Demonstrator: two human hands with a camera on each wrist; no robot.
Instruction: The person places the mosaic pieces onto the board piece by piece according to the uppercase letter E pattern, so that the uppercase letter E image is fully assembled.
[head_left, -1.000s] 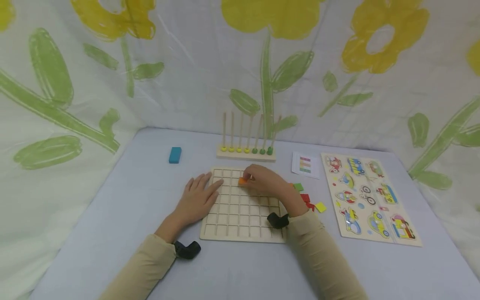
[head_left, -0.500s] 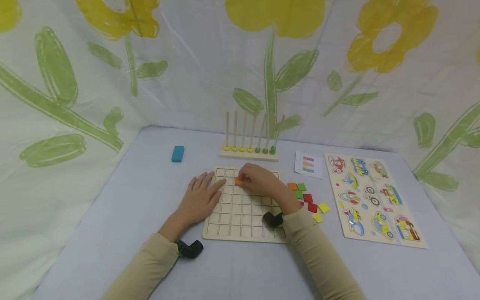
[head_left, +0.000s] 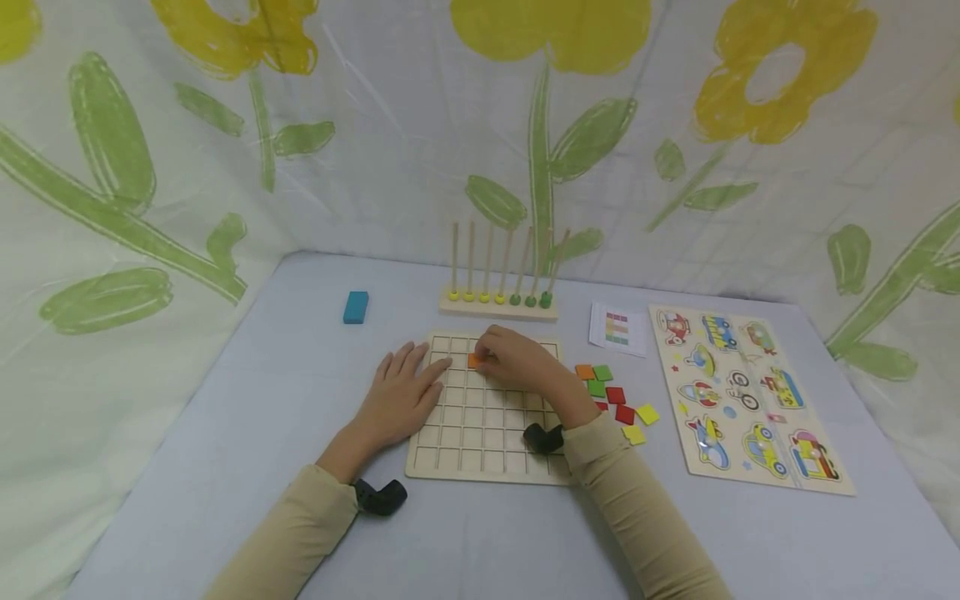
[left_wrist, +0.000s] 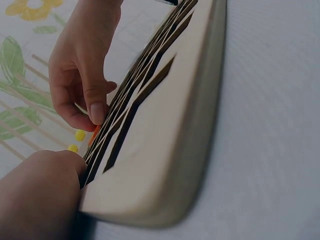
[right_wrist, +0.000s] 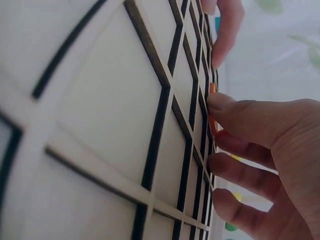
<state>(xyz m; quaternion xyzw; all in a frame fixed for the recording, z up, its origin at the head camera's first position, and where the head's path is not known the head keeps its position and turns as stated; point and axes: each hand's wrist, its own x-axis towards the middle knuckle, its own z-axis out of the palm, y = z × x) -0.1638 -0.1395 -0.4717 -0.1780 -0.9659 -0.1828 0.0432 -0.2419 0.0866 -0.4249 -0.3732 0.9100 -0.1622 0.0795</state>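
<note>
My right hand [head_left: 517,360] pinches the orange tile [head_left: 472,361] between thumb and finger. Tile's on the gridded board [head_left: 450,458], upper-left part of it, second row down, near centre of the frame. My left hand [head_left: 400,400] lies on the board's left edge, fingers spread, gripping nothing; hands apart, tile between them.

Change: over the last second the tile shifts left, roughly one column, closer to my left fingers; in the last half second it hardly moves. My read: I'm past carrying and lining it up with a cell.

Head view gives the layout: loose tiles [head_left: 615,395] right of the board, pattern card [head_left: 617,330] above them, peg rack [head_left: 498,310] top centre, vehicle puzzle [head_left: 737,432] at right. It doesn't show my grip well. Left wrist view shows thumb and index on the tile, right at the board's surface. Right wrist view has the thumb across the tile, seen edge-on, my other fingers loosely bent beside it. Can't tell from any view whether it's fully seated.
</note>
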